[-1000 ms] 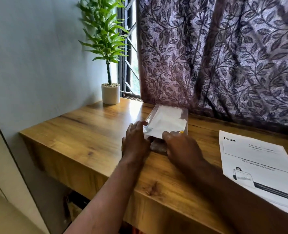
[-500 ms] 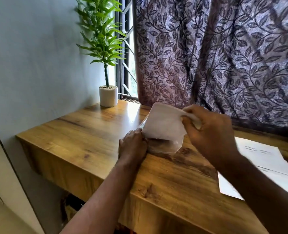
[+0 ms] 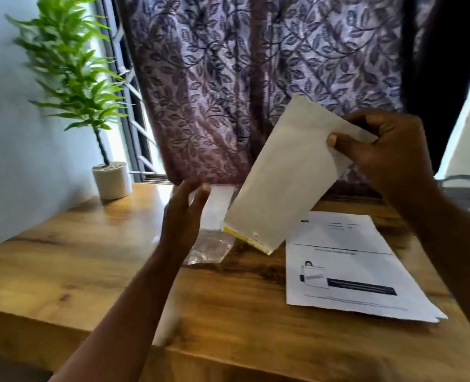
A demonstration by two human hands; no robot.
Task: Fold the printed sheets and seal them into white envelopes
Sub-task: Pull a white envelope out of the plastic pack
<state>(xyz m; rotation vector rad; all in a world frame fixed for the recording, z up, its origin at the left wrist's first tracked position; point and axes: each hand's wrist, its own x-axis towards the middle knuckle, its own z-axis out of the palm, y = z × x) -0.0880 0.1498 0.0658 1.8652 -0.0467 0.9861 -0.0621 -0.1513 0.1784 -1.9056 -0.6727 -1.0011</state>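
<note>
A person's right hand [image 3: 388, 153] lifts a white envelope [image 3: 289, 177] clear of a wooden bench [image 3: 90, 257], its grip closed on the envelope's upper corner between thumb and fingers. The envelope hangs tilted in the air, its lower end down and to the left, where a yellow strip [image 3: 246, 239] runs along the edge. The left hand [image 3: 182, 219] is raised just above the bench with fingers spread and the grip empty, near the envelope's lower end but not touching it. Just beside that hand, a clear plastic packet [image 3: 211, 244] lies flat on the bench, with more white paper showing inside its far end. To the right, a small stack of printed sheets [image 3: 349, 271] lies unfolded on the bench, below the raised envelope. A potted plant [image 3: 71, 78] in a white pot stands at the bench's far left corner by a window, and a patterned purple curtain [image 3: 255, 64] hangs behind.
</note>
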